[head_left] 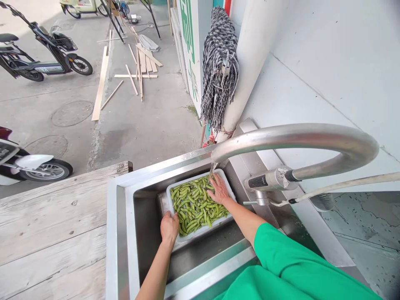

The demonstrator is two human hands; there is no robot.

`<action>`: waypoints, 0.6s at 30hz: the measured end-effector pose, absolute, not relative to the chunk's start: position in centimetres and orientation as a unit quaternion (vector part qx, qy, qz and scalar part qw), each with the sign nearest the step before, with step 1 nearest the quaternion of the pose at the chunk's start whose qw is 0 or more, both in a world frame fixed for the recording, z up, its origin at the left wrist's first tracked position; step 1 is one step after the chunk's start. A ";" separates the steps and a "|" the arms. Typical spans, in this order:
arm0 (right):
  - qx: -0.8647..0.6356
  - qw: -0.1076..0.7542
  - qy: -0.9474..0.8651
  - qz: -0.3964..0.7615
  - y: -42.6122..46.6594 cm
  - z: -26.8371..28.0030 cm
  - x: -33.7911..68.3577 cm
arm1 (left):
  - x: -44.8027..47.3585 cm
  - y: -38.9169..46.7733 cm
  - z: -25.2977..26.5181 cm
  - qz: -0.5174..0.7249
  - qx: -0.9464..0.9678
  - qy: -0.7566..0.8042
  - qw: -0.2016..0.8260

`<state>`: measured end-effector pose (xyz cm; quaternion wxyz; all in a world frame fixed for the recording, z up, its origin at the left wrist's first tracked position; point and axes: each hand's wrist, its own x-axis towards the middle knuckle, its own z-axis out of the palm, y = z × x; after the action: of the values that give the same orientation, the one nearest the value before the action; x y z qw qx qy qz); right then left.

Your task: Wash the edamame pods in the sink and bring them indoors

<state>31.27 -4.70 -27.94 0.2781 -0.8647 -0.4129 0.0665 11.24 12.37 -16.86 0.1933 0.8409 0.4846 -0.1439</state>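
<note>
A white plastic tray [186,238] full of green edamame pods [200,204] sits inside the steel sink [200,258]. My left hand [169,227] is closed on the tray's left rim, its fingertips partly hidden. With fingers stretched out, my right hand [218,189] rests on the pods near the tray's far right corner. Water runs from the spout of the curved faucet [300,135] onto the pods beside my right fingers.
A weathered wooden tabletop [56,233] adjoins the sink on the left. A mop [220,66] hangs by a white pipe [250,62] behind the faucet. A hose [343,183] reaches the faucet base. Wood strips [142,62] and parked scooters [46,58] stand beyond.
</note>
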 end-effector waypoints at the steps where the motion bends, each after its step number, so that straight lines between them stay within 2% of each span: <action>1: -0.865 0.280 -0.411 0.065 -4.8 -28.0 31.3 | 11.4 12.3 -16.6 -0.143 0.841 0.485 0.191; 18: -0.872 0.307 -0.376 0.062 -5.2 -27.9 31.5 | 12.8 11.6 -14.0 -0.132 0.852 0.474 0.177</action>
<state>31.54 -5.16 -27.95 0.3067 -0.8720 -0.3764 0.0621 12.78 11.56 -13.97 0.1766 0.8522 0.4745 -0.1322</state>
